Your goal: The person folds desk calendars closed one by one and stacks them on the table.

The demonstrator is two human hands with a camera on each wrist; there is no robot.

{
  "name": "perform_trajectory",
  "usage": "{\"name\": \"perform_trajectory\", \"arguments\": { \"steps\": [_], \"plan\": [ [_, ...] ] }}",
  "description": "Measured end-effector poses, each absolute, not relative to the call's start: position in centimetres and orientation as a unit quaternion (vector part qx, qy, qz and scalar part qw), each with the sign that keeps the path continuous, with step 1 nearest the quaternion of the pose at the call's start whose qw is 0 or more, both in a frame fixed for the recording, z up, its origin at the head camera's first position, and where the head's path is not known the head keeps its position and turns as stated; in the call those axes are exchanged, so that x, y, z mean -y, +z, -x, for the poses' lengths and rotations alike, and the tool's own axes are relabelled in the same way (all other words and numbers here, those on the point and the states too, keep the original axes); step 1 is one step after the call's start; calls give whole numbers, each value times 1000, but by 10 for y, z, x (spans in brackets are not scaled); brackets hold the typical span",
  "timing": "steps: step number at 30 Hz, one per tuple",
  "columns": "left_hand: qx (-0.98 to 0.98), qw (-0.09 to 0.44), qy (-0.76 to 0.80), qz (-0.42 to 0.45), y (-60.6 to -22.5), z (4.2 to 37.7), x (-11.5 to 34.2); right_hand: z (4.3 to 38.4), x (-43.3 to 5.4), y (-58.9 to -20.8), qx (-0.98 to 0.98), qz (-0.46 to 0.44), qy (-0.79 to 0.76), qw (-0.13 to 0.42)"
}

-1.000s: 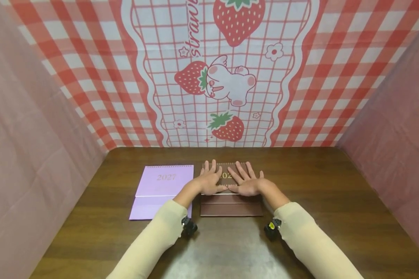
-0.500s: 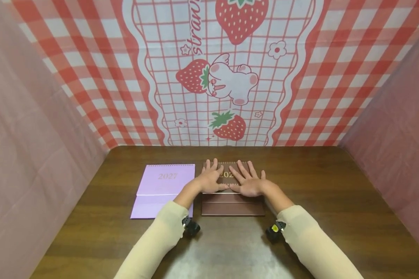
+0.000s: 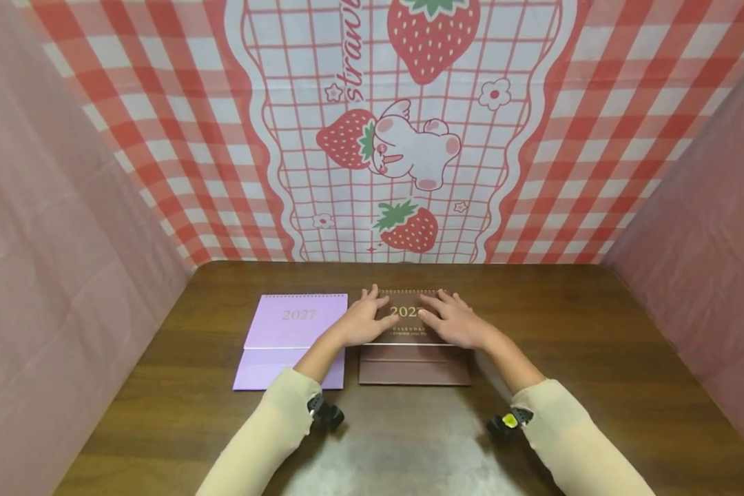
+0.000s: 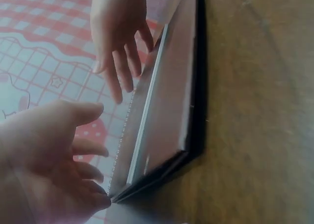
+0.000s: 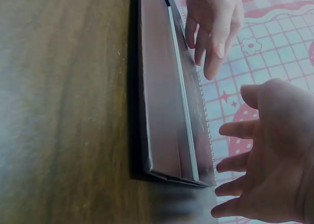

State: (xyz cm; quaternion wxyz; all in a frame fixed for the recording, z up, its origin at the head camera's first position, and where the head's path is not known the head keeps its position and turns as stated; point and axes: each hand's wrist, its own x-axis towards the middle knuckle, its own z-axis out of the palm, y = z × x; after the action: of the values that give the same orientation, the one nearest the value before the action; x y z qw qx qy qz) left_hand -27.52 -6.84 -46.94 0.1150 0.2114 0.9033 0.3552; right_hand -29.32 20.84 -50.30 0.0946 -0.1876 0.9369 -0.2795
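A dark brown 2027 desk calendar (image 3: 414, 365) lies on the table, a spiral binding along its far edge. My left hand (image 3: 361, 322) is over its left side and my right hand (image 3: 460, 325) over its right side. Both hands have spread, slightly bent fingers and grip nothing. In the left wrist view, the left hand (image 4: 44, 155) has its lower fingertips close to the calendar's corner; contact is hard to tell. The right wrist view shows the right hand (image 5: 274, 150) beside the spiral edge of the calendar (image 5: 162, 96). Part of the cover's gold print is hidden by the right hand.
A lilac 2027 desk calendar (image 3: 294, 331) lies left of the brown one, partly behind the left forearm. The wooden table (image 3: 564, 386) meets a strawberry-print checked cloth (image 3: 403, 138) at the back. Pink cloth (image 3: 713, 227) hangs at both sides.
Both hands, flat on the brown calendar before, have risen and drawn apart, left hand leftward and right hand rightward. More of the cover's print shows. The calendars have stayed in place.
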Motion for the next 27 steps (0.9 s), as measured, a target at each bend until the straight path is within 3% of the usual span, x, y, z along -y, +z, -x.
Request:
{"name": "perform_trajectory", "arguments": {
  "steps": [5, 11, 18, 27],
  "plan": [
    [-906, 107, 356, -204, -504, 288, 79, 289, -214, -508, -934, 194, -297, 30],
    [-901, 89, 386, -175, -523, 290, 87, 259, -210, -471, -925, 126, -356, 46],
    [-884, 81, 445, -117, -517, 275, 89, 291, -237, -534, -918, 72, -388, 37],
    [-873, 59, 482, -47, -516, 274, 88, 289, -237, -535, -915, 50, -396, 54]
  ]
}}
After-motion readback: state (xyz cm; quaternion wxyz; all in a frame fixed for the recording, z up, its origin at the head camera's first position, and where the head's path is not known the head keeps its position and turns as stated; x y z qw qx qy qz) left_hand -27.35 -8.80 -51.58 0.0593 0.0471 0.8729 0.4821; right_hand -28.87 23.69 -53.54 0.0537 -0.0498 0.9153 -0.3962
